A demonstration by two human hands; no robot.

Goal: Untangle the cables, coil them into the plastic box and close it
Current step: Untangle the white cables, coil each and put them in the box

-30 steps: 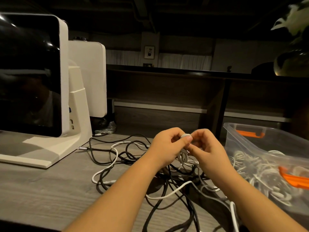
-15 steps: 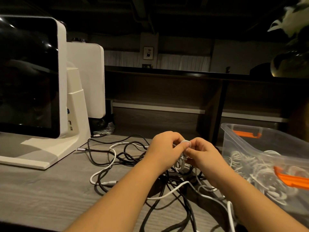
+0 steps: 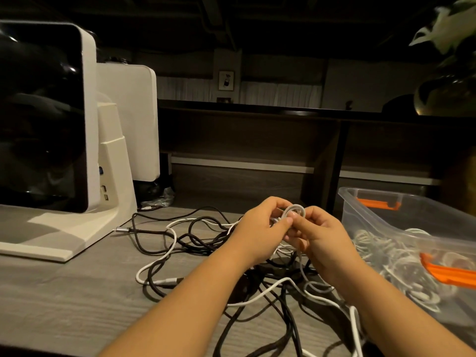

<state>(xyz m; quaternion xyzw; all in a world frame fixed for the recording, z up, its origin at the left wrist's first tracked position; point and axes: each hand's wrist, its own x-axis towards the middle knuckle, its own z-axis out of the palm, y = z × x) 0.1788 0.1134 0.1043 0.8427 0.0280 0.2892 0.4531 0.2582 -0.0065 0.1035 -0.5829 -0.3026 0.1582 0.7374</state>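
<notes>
A tangle of black and white cables [image 3: 195, 243] sprawls over the grey wooden desk in front of me. My left hand [image 3: 260, 228] and my right hand [image 3: 322, 235] meet above the tangle, and both pinch a small loop of white cable [image 3: 296, 211] between thumbs and fingertips. The rest of that white cable trails down under my hands into the tangle. To the right stands a clear plastic box [image 3: 371, 215] with orange latches [image 3: 378, 203], open on top. Several coiled white cables [image 3: 394, 256] lie inside it.
A white screen unit on a stand [image 3: 61, 140] takes up the desk's left side. A dark shelf runs along the back. A plant [image 3: 448, 29] hangs at the upper right. No lid for the box is in view.
My hands have sunk a little and drawn closer together. The white cable between my fingertips now shows as a rounder loop.
</notes>
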